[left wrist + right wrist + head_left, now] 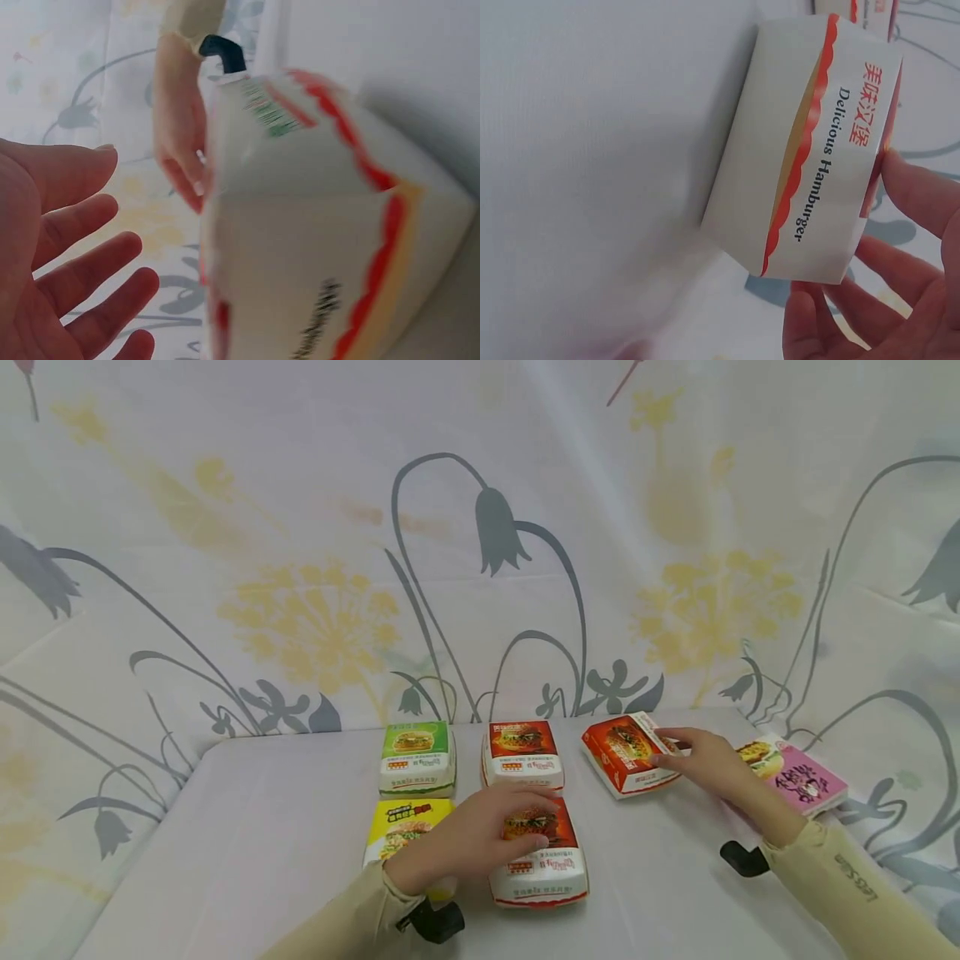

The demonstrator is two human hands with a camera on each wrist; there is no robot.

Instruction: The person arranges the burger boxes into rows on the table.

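My right hand [703,764] is at a red and white hamburger box [626,750], which sits turned askew on the table. Thumb and fingers grip its right end; the right wrist view shows the thumb at the top edge of this box [832,150]. My left hand [480,835] hovers over the nearer red and white hamburger box [540,881], partly covering its lid picture. In the left wrist view the fingers [105,296] are spread, apart from the box [292,247]. A yellow hamburger box [408,818] lies partly behind the left forearm.
Behind these stand a green hamburger box [417,752] and another red one [522,752], side by side. A pink box [806,781] with a burger picture lies at the right edge, partly behind the right hand. A flowered cloth [480,610] hangs behind the white table [285,827].
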